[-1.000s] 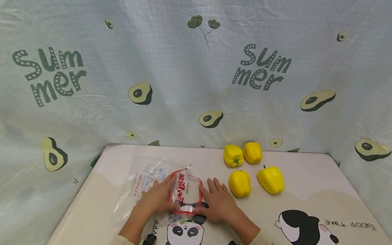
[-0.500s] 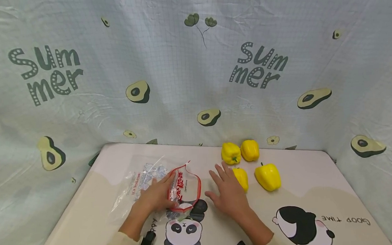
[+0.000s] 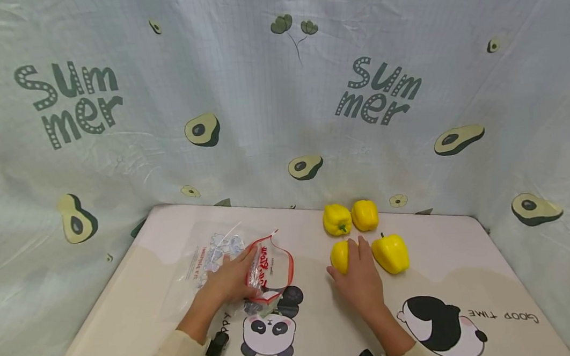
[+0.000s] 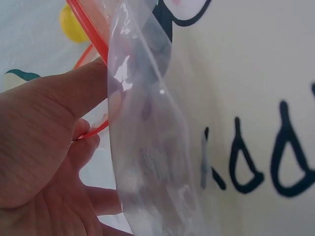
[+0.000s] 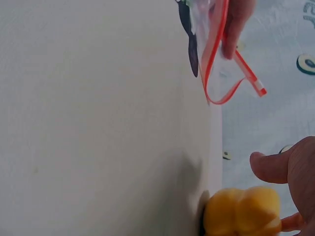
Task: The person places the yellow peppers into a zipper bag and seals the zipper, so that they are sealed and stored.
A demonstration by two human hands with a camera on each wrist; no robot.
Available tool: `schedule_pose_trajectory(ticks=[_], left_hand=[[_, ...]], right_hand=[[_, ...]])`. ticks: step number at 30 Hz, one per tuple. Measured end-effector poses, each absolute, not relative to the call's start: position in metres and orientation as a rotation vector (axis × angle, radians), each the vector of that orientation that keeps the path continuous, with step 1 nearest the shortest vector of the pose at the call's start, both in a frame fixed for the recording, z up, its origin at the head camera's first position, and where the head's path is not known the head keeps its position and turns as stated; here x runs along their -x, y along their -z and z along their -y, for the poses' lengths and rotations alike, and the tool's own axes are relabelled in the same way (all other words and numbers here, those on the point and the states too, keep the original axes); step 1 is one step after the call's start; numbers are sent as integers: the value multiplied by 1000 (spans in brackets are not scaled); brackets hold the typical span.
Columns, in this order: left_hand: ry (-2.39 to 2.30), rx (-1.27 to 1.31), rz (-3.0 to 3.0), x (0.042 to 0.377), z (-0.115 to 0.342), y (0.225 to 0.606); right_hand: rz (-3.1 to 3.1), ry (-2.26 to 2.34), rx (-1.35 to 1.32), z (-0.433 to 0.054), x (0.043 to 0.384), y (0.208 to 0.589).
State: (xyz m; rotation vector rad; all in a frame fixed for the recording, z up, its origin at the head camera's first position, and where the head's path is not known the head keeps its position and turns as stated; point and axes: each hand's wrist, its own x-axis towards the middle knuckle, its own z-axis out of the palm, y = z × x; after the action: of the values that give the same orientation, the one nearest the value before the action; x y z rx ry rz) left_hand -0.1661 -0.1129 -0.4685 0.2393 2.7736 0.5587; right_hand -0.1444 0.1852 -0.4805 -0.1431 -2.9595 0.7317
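A clear plastic zip bag [image 3: 218, 251] with a red-edged mouth lies on the table, left of centre, its mouth standing agape toward the right. My left hand [image 3: 228, 280] holds it at the mouth; in the left wrist view the thumb and a finger are at the red edge [image 4: 88, 30]. My right hand [image 3: 363, 289] reaches over the near-left yellow bell pepper [image 3: 339, 257], hiding its right part. In the right wrist view the thumb [image 5: 270, 167] stands apart from that pepper [image 5: 241, 211], and a finger shows behind it.
Another yellow bell pepper [image 3: 390, 253] sits just right of my right hand. Two more, a back-left pepper [image 3: 337, 219] and a back-right pepper [image 3: 365, 215], stand near the far edge. A printed curtain [image 3: 242, 94] hangs behind the table [image 3: 141, 293].
My right hand has left the right side of the bag's mouth and moved right to the near-left bell pepper. The left hand has kept hold of the bag.
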Motion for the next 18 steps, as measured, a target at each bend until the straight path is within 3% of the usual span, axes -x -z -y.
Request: schedule_pose_trajectory(ticks=[7, 18], left_hand=[[-549, -225, -2763, 166, 113, 467], [-552, -236, -2775, 165, 112, 466]], right_hand=[[2898, -1098, 355, -191, 151, 481], [2858, -1200, 420, -193, 153, 476]])
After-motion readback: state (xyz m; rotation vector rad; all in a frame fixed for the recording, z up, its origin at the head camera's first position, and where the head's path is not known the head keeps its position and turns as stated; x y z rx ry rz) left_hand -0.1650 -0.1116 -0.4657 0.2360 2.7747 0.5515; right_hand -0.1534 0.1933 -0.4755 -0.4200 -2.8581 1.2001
